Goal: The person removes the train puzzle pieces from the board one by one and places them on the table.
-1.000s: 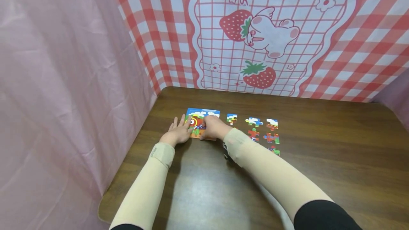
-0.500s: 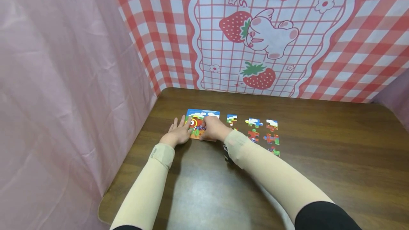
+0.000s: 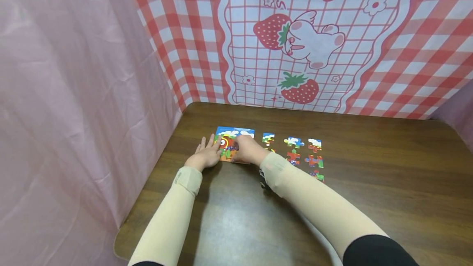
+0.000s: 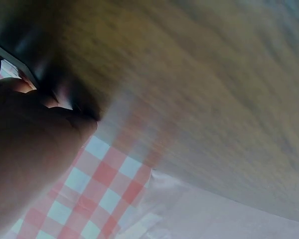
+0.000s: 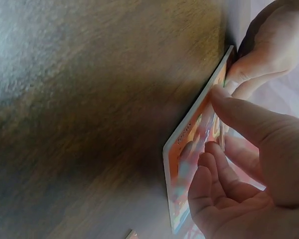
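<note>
A colourful jigsaw puzzle board [image 3: 235, 129] with sky, clouds and a red figure lies flat at the table's left side. My left hand [image 3: 204, 154] rests on its left edge, fingers straight and spread. In the left wrist view the left hand [image 4: 35, 134] is dark, with its fingertips right at the board's edge. Over the board's right half, my right hand [image 3: 249, 149] bends down with curled fingers. The right wrist view shows the right thumb and index finger pinching a thin puzzle piece [image 5: 221, 135] at the board's surface; most of that piece is hidden by the fingers.
Several loose puzzle pieces lie apart in rows right of the board, including a sky piece [image 3: 294, 141], a red piece [image 3: 293, 157] and a right-hand piece [image 3: 314, 160]. My right forearm covers some. A checked cloth [image 3: 199, 52] hangs behind the brown table [image 3: 388, 167].
The head view has shifted very slightly, uncovering a little more of one loose piece beside the right wrist. Both hands stay at the board in nearly the same pose.
</note>
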The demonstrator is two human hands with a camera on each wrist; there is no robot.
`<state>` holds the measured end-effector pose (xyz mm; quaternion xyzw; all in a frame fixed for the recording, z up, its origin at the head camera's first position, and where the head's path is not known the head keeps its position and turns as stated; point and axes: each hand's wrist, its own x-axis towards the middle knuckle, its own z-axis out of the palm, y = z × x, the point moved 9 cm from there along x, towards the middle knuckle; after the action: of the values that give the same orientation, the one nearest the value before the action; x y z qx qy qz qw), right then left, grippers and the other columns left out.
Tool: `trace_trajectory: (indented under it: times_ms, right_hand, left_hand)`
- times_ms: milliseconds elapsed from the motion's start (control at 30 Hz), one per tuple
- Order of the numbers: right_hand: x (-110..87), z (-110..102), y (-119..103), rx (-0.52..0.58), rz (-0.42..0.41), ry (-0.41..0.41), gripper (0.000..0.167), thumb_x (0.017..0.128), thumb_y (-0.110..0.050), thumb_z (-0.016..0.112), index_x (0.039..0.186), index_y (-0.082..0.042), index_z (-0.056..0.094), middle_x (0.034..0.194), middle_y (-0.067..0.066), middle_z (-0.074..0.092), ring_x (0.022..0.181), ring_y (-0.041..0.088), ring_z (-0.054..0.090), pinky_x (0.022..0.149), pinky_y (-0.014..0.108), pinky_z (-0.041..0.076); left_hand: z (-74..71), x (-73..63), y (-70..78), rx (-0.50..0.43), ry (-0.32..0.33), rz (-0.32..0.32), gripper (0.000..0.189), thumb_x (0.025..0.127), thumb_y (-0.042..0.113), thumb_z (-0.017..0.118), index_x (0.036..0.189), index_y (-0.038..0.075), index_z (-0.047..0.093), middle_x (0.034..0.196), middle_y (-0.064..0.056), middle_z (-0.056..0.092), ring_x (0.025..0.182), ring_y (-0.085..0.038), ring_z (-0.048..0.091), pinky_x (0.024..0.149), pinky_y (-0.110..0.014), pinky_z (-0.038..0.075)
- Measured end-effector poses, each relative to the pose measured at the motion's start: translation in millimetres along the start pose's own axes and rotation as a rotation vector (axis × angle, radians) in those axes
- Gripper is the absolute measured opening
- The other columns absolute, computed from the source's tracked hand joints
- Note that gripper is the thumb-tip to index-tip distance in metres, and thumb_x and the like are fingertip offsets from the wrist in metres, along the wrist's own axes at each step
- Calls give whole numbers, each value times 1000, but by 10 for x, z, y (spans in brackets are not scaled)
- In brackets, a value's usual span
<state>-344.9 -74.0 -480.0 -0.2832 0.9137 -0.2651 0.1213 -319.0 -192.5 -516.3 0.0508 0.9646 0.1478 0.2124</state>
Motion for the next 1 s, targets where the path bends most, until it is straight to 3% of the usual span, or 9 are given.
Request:
trace_trajectory:
  times_ms: [267,600,1000]
  right_hand:
    - [-4,-1,15,25,0,12,40,74,-18,93,104,-1,73,97,7,69,88,20,62,81,36,53]
    - [-11,-58,74,112,15,74,8,89,-10,80,88,-3,77,79,1,70,74,15,65,70,30,55]
    - [-165,-181,139,288,29,58,7,95,-11,74,90,-6,76,78,2,70,68,15,64,60,29,54]
  left_hand:
    - [-1,1,-3,-22,15,2,63,111,35,31,165,17,3,168,-12,-6,149,-44,-10,120,-53,1]
    - [16,16,-2,-8,10,4,63,111,35,31,165,18,4,168,-13,-7,150,-44,-10,120,-53,0]
    - [9,-11,-5,-21,1,-3,64,111,36,31,165,19,1,168,-11,-9,150,-43,-13,120,-52,-1]
